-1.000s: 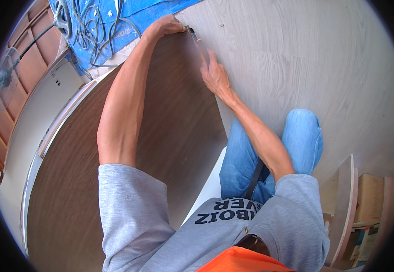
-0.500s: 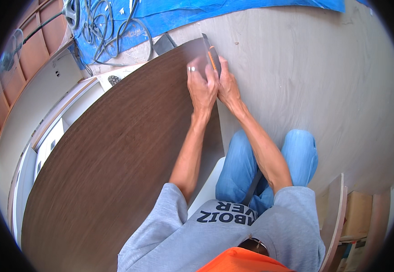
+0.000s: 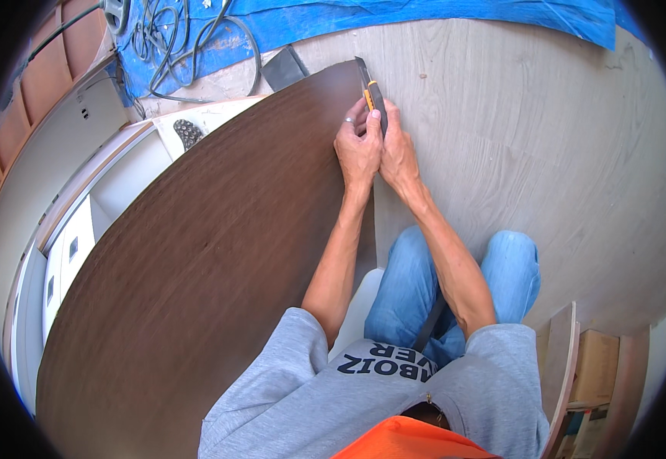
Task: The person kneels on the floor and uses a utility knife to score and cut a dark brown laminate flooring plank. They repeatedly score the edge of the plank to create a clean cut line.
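Note:
My right hand (image 3: 400, 157) is wrapped round a utility knife (image 3: 377, 99) with a dark handle and orange-yellow parts. Its dark blade points away from me, beside the far tip of a brown wood-grain panel (image 3: 203, 252). Pressed up against it, my left hand (image 3: 359, 153) has its fingers curled and its thumb at the knife's handle; a ring shows on one finger. Both hands meet over the panel's right edge. Whether the blade touches the panel, I cannot tell.
Pale wood-grain flooring (image 3: 517, 138) spreads to the right. Beyond the panel lie a blue sheet (image 3: 425, 14), a tangled cable (image 3: 172, 53) and a dark grey flat piece (image 3: 285, 67). A white cabinet (image 3: 130, 172) stands at the left, and a cardboard box (image 3: 597, 367) is at lower right.
The left hand was blurred by motion and is now still, thumb against the knife. Both hands and the panel's tip sit slightly farther right in view.

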{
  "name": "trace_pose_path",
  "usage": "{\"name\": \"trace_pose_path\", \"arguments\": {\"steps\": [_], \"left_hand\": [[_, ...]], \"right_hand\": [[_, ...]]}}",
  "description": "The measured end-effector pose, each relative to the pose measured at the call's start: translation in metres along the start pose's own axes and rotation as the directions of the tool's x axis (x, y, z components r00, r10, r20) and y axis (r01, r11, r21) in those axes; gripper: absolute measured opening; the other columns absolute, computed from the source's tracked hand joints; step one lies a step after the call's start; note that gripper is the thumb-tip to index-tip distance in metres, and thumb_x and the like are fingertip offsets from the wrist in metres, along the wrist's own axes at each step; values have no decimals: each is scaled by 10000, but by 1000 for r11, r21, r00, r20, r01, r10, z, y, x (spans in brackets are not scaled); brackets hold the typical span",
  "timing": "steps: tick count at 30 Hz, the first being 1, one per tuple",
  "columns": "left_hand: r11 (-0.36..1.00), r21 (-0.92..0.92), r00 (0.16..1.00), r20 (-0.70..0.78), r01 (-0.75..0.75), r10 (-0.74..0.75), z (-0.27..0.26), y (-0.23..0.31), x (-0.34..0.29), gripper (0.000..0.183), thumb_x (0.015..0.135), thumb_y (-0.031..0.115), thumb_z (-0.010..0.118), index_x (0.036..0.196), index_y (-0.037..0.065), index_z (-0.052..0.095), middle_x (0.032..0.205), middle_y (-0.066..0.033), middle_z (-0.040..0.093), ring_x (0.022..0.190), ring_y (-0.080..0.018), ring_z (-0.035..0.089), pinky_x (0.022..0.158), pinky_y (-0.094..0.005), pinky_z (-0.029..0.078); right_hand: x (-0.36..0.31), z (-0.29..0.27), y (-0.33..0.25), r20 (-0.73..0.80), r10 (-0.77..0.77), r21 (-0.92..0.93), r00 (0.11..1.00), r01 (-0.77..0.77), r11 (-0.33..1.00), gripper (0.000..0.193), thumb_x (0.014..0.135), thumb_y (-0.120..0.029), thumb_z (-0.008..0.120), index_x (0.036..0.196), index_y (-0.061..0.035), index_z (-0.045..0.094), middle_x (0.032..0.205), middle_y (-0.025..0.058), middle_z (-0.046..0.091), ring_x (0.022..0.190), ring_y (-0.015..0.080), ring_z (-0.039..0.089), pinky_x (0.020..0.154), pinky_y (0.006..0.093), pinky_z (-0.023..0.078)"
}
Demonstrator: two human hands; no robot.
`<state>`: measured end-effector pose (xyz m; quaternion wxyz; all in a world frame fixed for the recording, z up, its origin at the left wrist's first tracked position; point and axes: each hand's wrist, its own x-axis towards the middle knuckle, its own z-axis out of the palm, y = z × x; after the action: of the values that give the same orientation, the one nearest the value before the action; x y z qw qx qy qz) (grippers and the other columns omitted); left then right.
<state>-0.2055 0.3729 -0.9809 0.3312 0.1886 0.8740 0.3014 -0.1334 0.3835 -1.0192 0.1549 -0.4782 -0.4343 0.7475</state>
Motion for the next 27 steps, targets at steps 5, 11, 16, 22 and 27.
{"name": "trace_pose_path", "arguments": {"steps": [5, 11, 16, 22, 27], "left_hand": [[1000, 17, 1000, 3, -5, 5, 2, 0, -2, 505, 924, 216, 686, 1315, -77, 558, 1049, -210, 713, 952, -217, 699, 806, -332, 572], [998, -46, 999, -3, 39, -39, 2, 1, -1, 529, 911, 211, 710, 1316, -90, 550, 1037, -208, 710, 901, -183, 696, 774, -304, 575], [999, -27, 999, -10, 43, -43, 3, 3, -2, 524, 912, 203, 710, 1315, -91, 550, 1035, -199, 710, 895, -182, 695, 774, -303, 577], [998, -38, 999, -15, 45, -46, 4, 1, -1, 503, 916, 190, 707, 1308, -87, 557, 1031, -194, 709, 896, -177, 695, 767, -297, 579], [996, -52, 997, -10, 76, -76, 4, 1, 1, 498, 920, 189, 704, 1308, -85, 557, 1032, -192, 709, 898, -175, 693, 764, -298, 579]], "right_hand": [[-2, -1, 0, -6, -57, -13, 998, 57, 998, 483, 1024, -227, 480, 1447, -65, 311, 1070, 186, 688, 935, 329, 705, 800, 412, 556], [-2, 1, 1, 2, -46, -21, 999, 46, 999, 495, 1025, -226, 472, 1452, -50, 293, 1075, 184, 688, 938, 313, 706, 804, 402, 563], [-3, 1, 1, 9, -36, -36, 999, 37, 999, 497, 1029, -231, 468, 1457, -58, 283, 1076, 185, 684, 931, 315, 705, 799, 399, 566], [-1, 3, 2, -13, -58, -39, 998, 57, 998, 556, 992, -196, 517, 1468, -105, 244, 1017, 199, 703, 896, 374, 709, 746, 458, 563], [-1, 2, 2, 6, -18, -77, 1000, 18, 997, 541, 1008, -225, 514, 1462, -57, 271, 1063, 198, 689, 921, 327, 712, 778, 405, 571]]}}
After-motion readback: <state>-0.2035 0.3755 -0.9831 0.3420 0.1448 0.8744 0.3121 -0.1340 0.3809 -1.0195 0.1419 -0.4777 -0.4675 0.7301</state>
